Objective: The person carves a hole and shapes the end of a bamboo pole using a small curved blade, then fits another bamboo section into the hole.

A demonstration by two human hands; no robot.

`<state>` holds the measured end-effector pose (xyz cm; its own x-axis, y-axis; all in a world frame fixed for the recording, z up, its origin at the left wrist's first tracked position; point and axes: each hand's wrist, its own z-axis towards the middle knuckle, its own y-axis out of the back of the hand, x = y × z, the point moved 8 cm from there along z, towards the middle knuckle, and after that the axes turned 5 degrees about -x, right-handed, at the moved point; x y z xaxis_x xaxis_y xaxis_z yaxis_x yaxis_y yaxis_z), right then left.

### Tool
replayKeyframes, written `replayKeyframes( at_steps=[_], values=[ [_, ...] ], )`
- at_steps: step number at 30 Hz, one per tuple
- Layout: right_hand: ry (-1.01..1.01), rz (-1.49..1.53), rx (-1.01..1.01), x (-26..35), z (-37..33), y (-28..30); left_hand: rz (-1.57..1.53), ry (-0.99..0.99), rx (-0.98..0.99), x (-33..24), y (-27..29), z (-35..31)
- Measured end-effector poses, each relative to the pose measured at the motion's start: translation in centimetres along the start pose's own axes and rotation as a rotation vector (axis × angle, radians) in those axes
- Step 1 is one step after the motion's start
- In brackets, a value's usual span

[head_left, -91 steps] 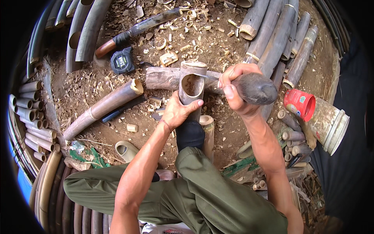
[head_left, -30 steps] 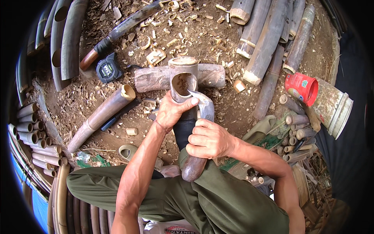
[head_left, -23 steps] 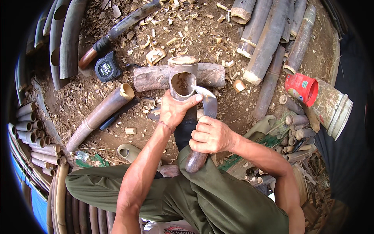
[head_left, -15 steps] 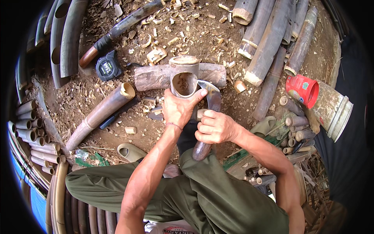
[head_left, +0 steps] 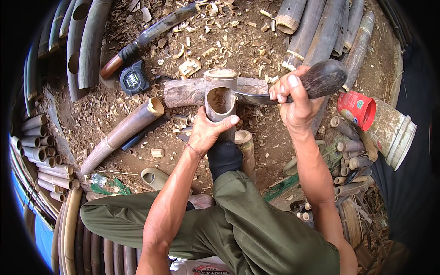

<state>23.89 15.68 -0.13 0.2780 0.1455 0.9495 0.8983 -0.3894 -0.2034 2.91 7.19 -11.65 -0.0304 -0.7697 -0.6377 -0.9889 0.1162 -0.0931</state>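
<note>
My left hand (head_left: 210,129) is wrapped round a bamboo piece (head_left: 220,77), its thumb lying across the front. The piece stands upright with a large oval opening cut in its side. My right hand (head_left: 300,98) grips a curved knife by its dark, rounded handle (head_left: 326,79), which points up and to the right. From that hand the blade (head_left: 256,98) reaches left, and its tip is at the right edge of the opening. A short log (head_left: 185,93) lies crosswise behind the bamboo piece. My socked foot (head_left: 224,158) is just below the piece.
A machete (head_left: 156,32), a tape measure (head_left: 134,79) and a cut bamboo length (head_left: 120,134) lie at left on chip-strewn soil. Bamboo poles (head_left: 316,39) lie at upper right, above a red container (head_left: 356,110) and a tipped bucket (head_left: 398,137). Short bamboo pieces (head_left: 34,142) are stacked at left.
My right hand has moved up and right and turned the knife, its handle now raised and blade pointing left at the opening. My left hand keeps hold of the bamboo piece.
</note>
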Motion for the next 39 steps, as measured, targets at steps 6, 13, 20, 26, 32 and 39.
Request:
replayKeyframes(
  at_steps=[6,13,20,26,32,39],
  values=[
    [-0.120,0.048,-0.024,-2.6,0.5,1.1,-0.039,0.026,0.028,-0.5,-0.2,-0.5],
    [-0.164,0.183,0.118,-0.8,-0.3,-1.2,-0.259,0.071,-0.020,-0.8,-0.4,-0.7],
    [0.115,0.199,0.147,-0.7,-1.2,-4.8,-0.150,0.163,-0.124,0.5,0.0,0.4],
    [0.076,0.045,0.130,-1.2,-0.9,-5.2,-0.098,0.221,-0.140,-0.3,-0.3,0.8],
    [-0.139,0.075,0.177,-4.0,1.0,-6.1,-0.133,0.193,-0.226,0.4,0.2,0.8],
    [-0.211,-0.065,0.270,-4.4,2.6,-7.9,-0.224,0.263,-0.081,1.6,0.0,0.7]
  ],
)
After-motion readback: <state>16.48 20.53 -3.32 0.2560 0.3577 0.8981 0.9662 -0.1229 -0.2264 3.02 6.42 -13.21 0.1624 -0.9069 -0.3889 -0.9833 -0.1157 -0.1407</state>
